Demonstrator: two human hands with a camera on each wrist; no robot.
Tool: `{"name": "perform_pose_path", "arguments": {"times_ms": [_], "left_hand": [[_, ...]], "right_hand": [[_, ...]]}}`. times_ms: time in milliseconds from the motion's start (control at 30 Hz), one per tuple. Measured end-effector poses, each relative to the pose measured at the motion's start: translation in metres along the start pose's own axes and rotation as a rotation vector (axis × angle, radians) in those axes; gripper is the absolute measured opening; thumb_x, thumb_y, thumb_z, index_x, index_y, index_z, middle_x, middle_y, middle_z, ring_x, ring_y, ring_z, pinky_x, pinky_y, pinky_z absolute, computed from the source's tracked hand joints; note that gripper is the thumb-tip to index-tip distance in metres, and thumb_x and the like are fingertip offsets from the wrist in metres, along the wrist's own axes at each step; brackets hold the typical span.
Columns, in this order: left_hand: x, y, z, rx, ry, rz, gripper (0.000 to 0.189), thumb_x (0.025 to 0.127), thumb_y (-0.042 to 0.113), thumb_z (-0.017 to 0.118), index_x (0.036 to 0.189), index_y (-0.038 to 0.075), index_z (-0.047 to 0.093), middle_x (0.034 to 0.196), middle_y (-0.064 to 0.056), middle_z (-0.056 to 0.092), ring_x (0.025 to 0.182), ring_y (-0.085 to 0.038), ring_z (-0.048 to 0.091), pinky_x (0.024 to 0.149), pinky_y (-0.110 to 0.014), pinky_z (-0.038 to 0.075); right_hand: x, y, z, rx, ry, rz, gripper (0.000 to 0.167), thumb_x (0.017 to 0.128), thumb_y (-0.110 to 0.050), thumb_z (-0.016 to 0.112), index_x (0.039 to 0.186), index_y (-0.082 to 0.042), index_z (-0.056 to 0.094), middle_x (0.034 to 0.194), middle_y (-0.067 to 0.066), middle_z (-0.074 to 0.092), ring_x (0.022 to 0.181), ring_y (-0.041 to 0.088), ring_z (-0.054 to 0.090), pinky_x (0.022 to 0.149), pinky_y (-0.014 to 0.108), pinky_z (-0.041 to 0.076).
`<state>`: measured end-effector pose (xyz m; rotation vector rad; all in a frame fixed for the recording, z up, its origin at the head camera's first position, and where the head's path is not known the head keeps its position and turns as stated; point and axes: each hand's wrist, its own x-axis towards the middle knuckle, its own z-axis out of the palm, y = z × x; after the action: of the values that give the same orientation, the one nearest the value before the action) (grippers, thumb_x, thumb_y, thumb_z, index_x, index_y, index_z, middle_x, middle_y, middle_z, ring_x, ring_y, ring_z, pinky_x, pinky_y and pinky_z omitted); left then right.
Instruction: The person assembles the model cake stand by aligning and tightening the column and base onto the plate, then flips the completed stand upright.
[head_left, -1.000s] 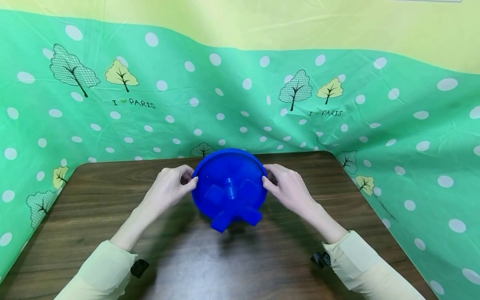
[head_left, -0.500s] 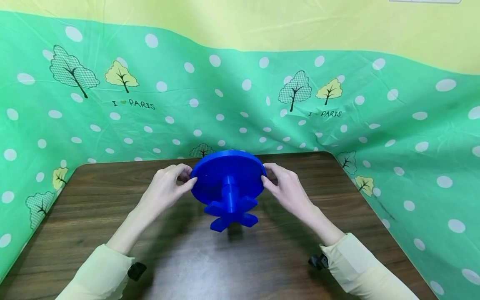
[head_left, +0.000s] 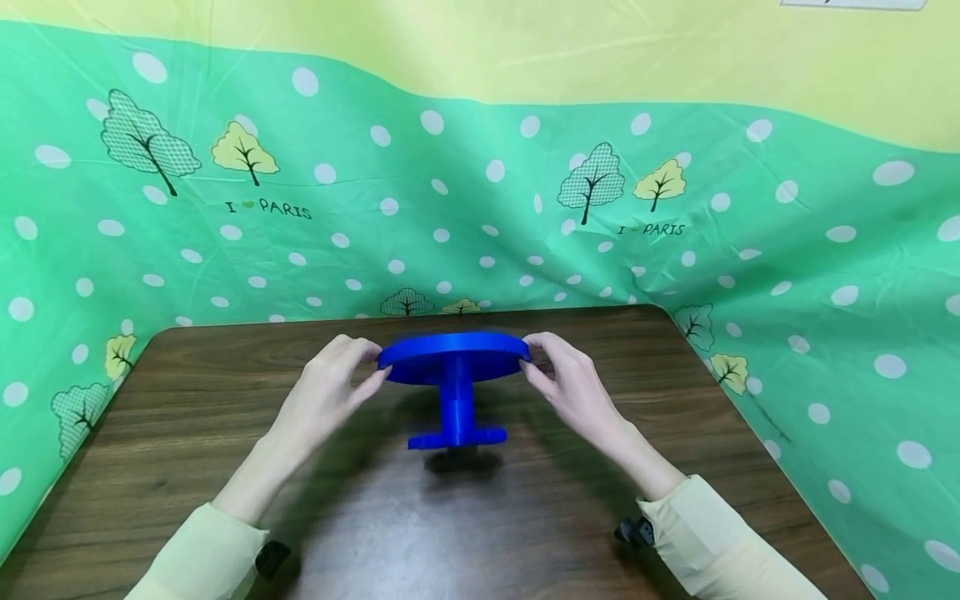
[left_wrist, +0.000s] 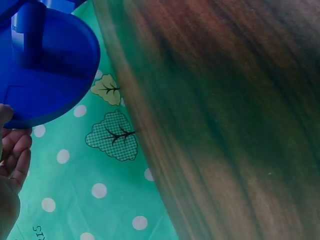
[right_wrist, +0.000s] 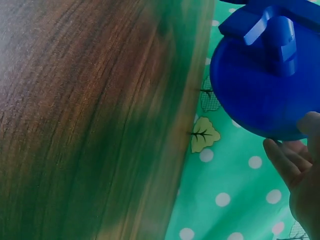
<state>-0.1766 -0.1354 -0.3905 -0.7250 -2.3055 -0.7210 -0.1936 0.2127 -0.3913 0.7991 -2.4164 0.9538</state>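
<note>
A blue round-topped pedestal stand (head_left: 457,400) is at the middle of the far half of the table in the head view, its disc up and nearly level. Below the disc, a column runs down to a foot with flat arms. My left hand (head_left: 322,392) pinches the disc's left rim between thumb and fingers. On the opposite rim, my right hand (head_left: 572,385) has the same kind of pinch. Both wrist views show the underside of the disc, with each thumb below it. A shadow lies just under the foot; I cannot tell whether the foot touches the wood.
The dark wooden table (head_left: 225,375) spreads to both sides and toward me. Behind and beside it hangs a green and yellow cloth (head_left: 480,183) with white dots and printed trees. Small black devices (head_left: 272,558) sit at both sleeve cuffs.
The stand has tipped from its underside facing me to nearly upright. Its disc has come down and flattened, and the foot has swung beneath it. Both hands keep hold of the rim.
</note>
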Motion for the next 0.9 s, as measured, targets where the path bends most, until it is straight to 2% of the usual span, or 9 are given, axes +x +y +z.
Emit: {"name": "perform_pose_path", "arguments": {"times_ms": [200, 367, 500, 667, 767, 900], "left_hand": [[-0.004, -0.004, 0.002, 0.036, 0.041, 0.084, 0.024, 0.081, 0.004, 0.084, 0.099, 0.005, 0.068, 0.091, -0.007, 0.071, 0.090, -0.021, 0.065, 0.074, -0.036, 0.058], [-0.006, -0.005, 0.003, 0.063, 0.073, 0.169, 0.033, 0.075, -0.001, 0.088, 0.100, 0.005, 0.068, 0.094, -0.005, 0.074, 0.093, -0.022, 0.064, 0.082, -0.036, 0.055], [-0.008, -0.004, 0.002, 0.069, 0.059, 0.184, 0.033, 0.074, -0.002, 0.089, 0.098, 0.006, 0.067, 0.100, -0.004, 0.076, 0.096, -0.022, 0.064, 0.086, -0.034, 0.053], [-0.010, -0.004, 0.002, 0.102, 0.049, 0.206, 0.028, 0.076, 0.002, 0.088, 0.095, 0.007, 0.068, 0.101, -0.003, 0.076, 0.096, -0.020, 0.064, 0.083, -0.033, 0.051], [-0.012, -0.006, 0.003, 0.133, 0.061, 0.233, 0.027, 0.076, 0.004, 0.088, 0.095, 0.008, 0.069, 0.097, -0.003, 0.075, 0.094, -0.020, 0.064, 0.080, -0.033, 0.051], [-0.015, -0.009, 0.005, 0.139, 0.062, 0.260, 0.027, 0.076, 0.004, 0.088, 0.095, 0.008, 0.069, 0.095, -0.003, 0.075, 0.092, -0.021, 0.064, 0.079, -0.034, 0.051]], "right_hand": [[-0.001, 0.000, -0.001, 0.013, -0.001, -0.019, 0.019, 0.097, -0.003, 0.067, 0.115, -0.010, 0.064, 0.110, 0.004, 0.071, 0.097, 0.016, 0.074, 0.077, 0.032, 0.065], [-0.003, 0.002, 0.000, 0.023, 0.016, -0.075, 0.025, 0.094, 0.008, 0.063, 0.114, -0.006, 0.065, 0.115, 0.008, 0.069, 0.099, 0.018, 0.072, 0.079, 0.032, 0.065], [-0.004, 0.005, 0.002, 0.038, 0.026, -0.113, 0.028, 0.090, 0.015, 0.066, 0.112, -0.003, 0.067, 0.121, 0.011, 0.069, 0.106, 0.022, 0.071, 0.086, 0.034, 0.064], [-0.005, 0.007, 0.004, 0.051, 0.029, -0.137, 0.028, 0.088, 0.016, 0.069, 0.110, -0.002, 0.068, 0.124, 0.013, 0.069, 0.106, 0.023, 0.072, 0.088, 0.034, 0.063], [-0.006, 0.008, 0.005, 0.035, 0.035, -0.156, 0.028, 0.086, 0.015, 0.071, 0.109, -0.003, 0.070, 0.123, 0.013, 0.069, 0.105, 0.023, 0.073, 0.090, 0.028, 0.062], [-0.008, 0.008, 0.006, 0.019, 0.038, -0.164, 0.028, 0.086, 0.013, 0.074, 0.107, -0.005, 0.072, 0.123, 0.013, 0.070, 0.110, 0.025, 0.071, 0.098, 0.013, 0.054]]}}
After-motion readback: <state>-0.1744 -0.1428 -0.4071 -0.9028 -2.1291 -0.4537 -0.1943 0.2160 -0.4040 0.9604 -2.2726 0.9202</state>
